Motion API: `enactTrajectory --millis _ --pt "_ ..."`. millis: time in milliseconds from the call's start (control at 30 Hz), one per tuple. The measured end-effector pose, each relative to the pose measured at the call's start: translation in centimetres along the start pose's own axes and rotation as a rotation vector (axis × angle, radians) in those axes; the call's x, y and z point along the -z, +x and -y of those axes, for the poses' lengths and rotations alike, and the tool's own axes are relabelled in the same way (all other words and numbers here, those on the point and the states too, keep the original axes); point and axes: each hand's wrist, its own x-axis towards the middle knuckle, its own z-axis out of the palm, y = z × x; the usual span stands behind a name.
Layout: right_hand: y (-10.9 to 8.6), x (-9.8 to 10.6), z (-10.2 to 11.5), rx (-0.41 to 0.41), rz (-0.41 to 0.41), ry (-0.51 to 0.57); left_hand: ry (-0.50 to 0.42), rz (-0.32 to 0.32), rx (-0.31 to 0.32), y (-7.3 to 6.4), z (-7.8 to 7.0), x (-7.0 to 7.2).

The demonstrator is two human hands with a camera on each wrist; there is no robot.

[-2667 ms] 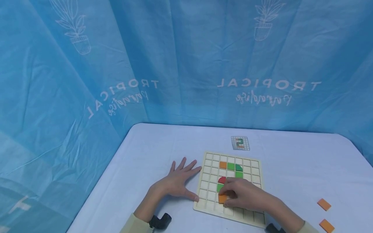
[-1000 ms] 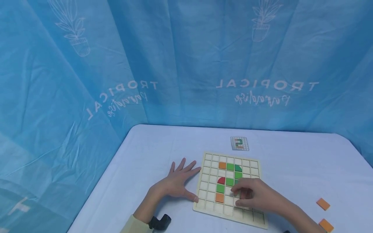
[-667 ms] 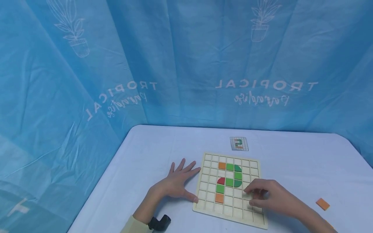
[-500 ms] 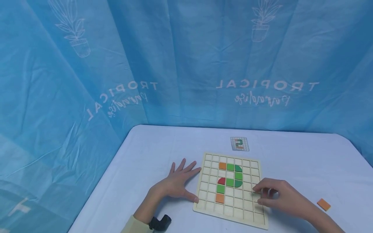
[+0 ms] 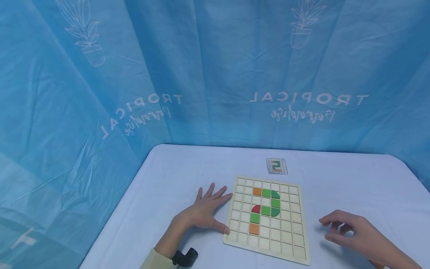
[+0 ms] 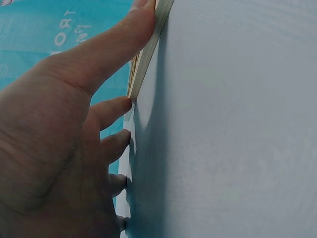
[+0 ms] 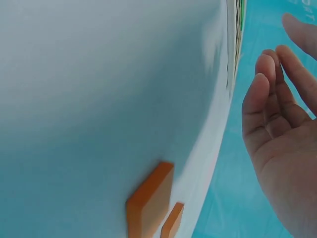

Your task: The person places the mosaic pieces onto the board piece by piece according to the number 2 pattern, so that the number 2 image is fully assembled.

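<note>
A pale wooden grid board (image 5: 289,246) lies on the white table, holding orange, green and red tiles in several of its cells. My left hand (image 5: 203,213) is spread beside it, with thumb and forefinger touching the board's left edge. My right hand (image 5: 352,229) hovers over the table to the right of the board, fingers loosely bent and nothing between them. In the right wrist view two orange square tiles lie on the table below that hand, a nearer tile (image 7: 154,203) and a farther tile (image 7: 172,220). In the head view the right arm mostly hides them.
A small pattern card (image 5: 277,166) with a coloured grid figure lies beyond the board. Blue printed curtains (image 5: 215,74) hang behind and left of the table (image 5: 188,164). A black wrist camera mount (image 5: 186,257) sits by the left wrist.
The right hand set an orange tile under the green one, left the board and moved right toward the loose orange tiles. The left hand has stayed at the board's edge.
</note>
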Motion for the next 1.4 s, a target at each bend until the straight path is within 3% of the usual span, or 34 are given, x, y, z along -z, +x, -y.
enactTrajectory --millis 167,400,567,833,1033,1200,1400 --pt "-0.6 0.5 -0.5 -0.006 -0.038 -0.05 -0.003 0.004 0.007 0.0 0.1 0.0" --pt "-0.8 1.9 -0.8 -0.218 -0.11 -0.192 -0.003 0.004 -0.001 0.0 0.3 -0.1" --pt "-1.7 3.0 -2.0 -0.224 -0.162 -0.247 0.011 0.006 0.008 0.1 0.3 -0.2" --pt "-2.4 4.1 -5.3 -0.403 -0.112 -0.202 0.013 0.0 0.001 0.2 0.3 -0.2" --pt "-2.7 4.3 -7.7 -0.44 -0.093 -0.25 0.003 0.006 0.002 0.0 0.1 -0.1" --pt "-2.7 4.3 -8.5 -0.544 -0.033 -0.289 0.0 -0.002 -0.008 0.0 0.1 -0.1" --pt "-2.9 4.1 -9.6 -0.58 -0.053 -0.309 0.003 -0.007 -0.009 0.0 0.1 0.0"
